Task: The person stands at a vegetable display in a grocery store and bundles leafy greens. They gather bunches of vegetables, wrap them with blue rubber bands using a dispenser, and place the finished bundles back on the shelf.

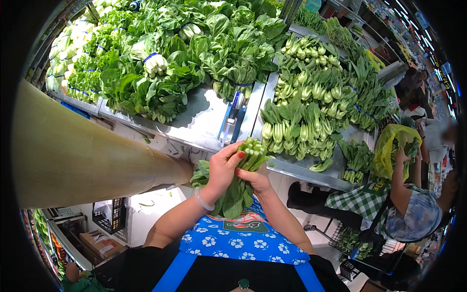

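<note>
Both my hands grip one bunch of leafy greens in front of my blue flowered apron. The cut stem ends point up and away from me, and the leaves hang down towards my chest. My left hand wraps the stems from the left, its thumb lying across them. From the right, my right hand holds the lower stems, with its fingers mostly hidden behind the bunch. Just beyond my hands, a blue tape dispenser stands on the metal display shelf. I see no band around the held stems.
Banded leafy greens are piled on the left of the display, bok choy on the right. A thick pillar stands at my left. At right, a person in a checked apron handles greens in a yellow bag, near a shopping cart.
</note>
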Tool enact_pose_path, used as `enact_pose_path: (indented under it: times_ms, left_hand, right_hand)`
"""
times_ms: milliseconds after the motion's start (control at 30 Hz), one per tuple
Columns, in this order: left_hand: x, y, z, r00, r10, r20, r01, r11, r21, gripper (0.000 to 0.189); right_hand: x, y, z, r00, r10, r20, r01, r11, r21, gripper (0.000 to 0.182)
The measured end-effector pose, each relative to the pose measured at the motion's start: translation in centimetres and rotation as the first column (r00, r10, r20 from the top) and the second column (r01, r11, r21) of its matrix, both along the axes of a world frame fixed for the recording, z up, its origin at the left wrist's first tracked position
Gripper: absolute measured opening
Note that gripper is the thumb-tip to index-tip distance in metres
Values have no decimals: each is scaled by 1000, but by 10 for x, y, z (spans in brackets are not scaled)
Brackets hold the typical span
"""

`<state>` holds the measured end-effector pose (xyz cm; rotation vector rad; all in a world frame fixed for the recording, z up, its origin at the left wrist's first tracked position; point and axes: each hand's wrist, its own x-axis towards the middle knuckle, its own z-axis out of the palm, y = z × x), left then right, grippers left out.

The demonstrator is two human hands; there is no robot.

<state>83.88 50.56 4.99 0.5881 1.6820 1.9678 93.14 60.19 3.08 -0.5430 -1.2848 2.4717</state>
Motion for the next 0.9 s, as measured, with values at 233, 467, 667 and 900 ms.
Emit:
enact_pose_path:
  times_ms: [233, 467, 667, 900]
  left_hand:
    - [22, 6, -81, 999, -41, 15, 44, 938, -343, 40]
    - [75, -10, -203, 946, -218, 239, 320, 740, -592, 62]
    - [57, 51, -216, 840, -80, 537, 393, 772, -500, 59]
    - [66, 35, -153, 960, -216, 179, 278, 828, -487, 66]
  right_hand:
    - [26, 0, -82, 983, 4, 181, 33, 979, -201, 49]
    - [91, -23, -218, 874, 152, 461, 24, 935, -354, 70]
    - [76, 25, -232, 857, 201, 475, 35, 896, -443, 53]
    - [70, 23, -132, 953, 46, 299, -24, 997, -79, 64]
